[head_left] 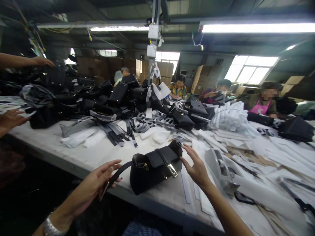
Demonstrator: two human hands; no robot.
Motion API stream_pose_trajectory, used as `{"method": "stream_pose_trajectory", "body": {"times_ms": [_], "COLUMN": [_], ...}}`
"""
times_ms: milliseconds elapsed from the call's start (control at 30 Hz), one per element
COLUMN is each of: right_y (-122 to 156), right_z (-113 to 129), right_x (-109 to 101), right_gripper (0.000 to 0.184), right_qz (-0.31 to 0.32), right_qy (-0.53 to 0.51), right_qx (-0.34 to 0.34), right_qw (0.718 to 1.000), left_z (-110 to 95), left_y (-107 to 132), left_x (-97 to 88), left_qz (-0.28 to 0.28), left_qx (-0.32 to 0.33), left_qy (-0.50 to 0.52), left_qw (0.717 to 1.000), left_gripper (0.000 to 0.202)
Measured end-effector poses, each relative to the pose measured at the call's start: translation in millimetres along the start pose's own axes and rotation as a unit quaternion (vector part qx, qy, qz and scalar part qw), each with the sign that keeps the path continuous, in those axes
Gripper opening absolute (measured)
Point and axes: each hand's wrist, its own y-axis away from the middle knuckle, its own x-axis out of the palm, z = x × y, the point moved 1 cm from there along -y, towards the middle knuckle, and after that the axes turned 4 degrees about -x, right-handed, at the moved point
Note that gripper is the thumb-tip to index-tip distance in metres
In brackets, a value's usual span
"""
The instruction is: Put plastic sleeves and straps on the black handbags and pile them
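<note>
A small black handbag (155, 170) with a gold turn-lock plate and gold fittings lies tilted near the front edge of the table. In my left hand (104, 178) is the bag's black strap (123, 168), held between thumb and fingers off the bag's left end. My right hand (195, 165) is beside the bag's right end, fingers apart, the fingertips close to its upper corner. Whether they touch the bag I cannot tell.
Black bags (119, 93) are heaped across the back of the table. Loose black strips (118, 132) and white padding (155, 134) lie before them. A tape dispenser (219, 167) stands on the right. A co-worker's hand (11, 119) reaches in at left; several people sit opposite.
</note>
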Motion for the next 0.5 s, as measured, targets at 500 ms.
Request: {"method": "stream_pose_trajectory", "body": {"times_ms": [500], "right_y": [39], "right_z": [21], "right_x": [-1], "right_gripper": [0.046], "right_qz": [-0.029], "right_qy": [-0.031], "right_qx": [0.213], "right_qw": [0.976], "left_z": [-26], "left_y": [-249], "left_x": [-71.7], "left_qz": [-0.197], "left_qx": [0.045], "left_qy": [-0.175], "left_qw": [0.964], "left_gripper": [0.03]}}
